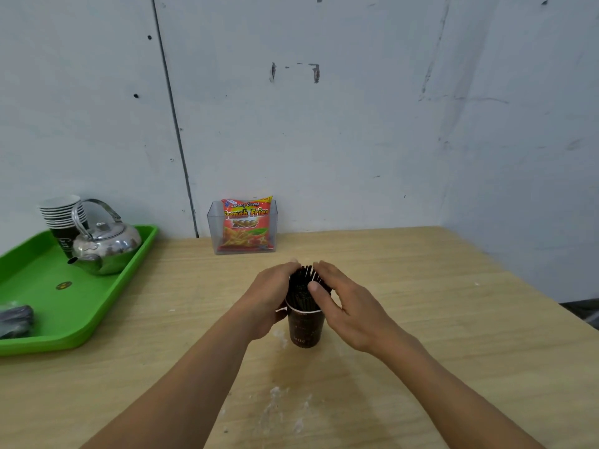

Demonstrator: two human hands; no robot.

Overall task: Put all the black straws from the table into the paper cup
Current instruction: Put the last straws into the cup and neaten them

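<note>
A dark paper cup [306, 328] with a white rim and the word "latte" stands upright in the middle of the wooden table [421, 319]. A thick bundle of black straws [303, 288] stands in it, sticking up above the rim. My left hand [269, 296] wraps round the left side of the bundle and the cup's rim. My right hand [343, 299] cups the right side of the bundle, with its thumb pressed on the front of the straws. No loose straws show on the table.
A green tray [42, 286] at the left holds a steel kettle [107, 241], a stack of paper cups [63, 218] and a dark bundle [16, 319]. A clear plastic box [243, 226] with a red snack packet stands by the wall. White specks dot the table near me.
</note>
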